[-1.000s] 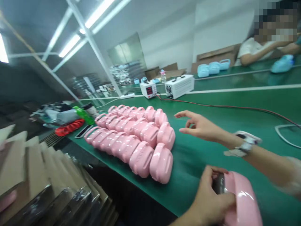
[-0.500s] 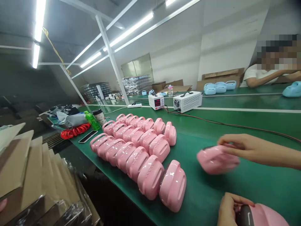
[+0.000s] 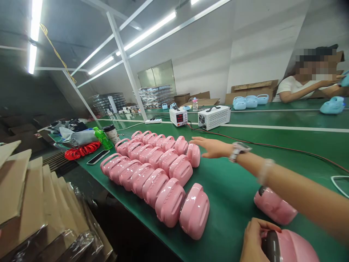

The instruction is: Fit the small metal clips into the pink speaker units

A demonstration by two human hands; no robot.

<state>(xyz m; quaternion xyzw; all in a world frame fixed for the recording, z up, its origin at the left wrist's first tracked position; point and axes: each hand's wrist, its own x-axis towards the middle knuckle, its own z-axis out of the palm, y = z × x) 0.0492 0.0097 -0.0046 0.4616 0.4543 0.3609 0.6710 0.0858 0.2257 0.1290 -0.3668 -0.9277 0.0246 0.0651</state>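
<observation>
Near, lower right: left hand grasping a glossy, rounded, dark-faced pink casing. Beyond: right hand, fingers extended at the end-of-row casing; grip cannot be told. Farther: dark-lidded cup, contents hidden.

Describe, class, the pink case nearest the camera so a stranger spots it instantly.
On the green table, look right of the pink rows, to the picture's bottom. The left hand holds this pink case at its dark end; no hand touches its neighbour below the right forearm.
</observation>
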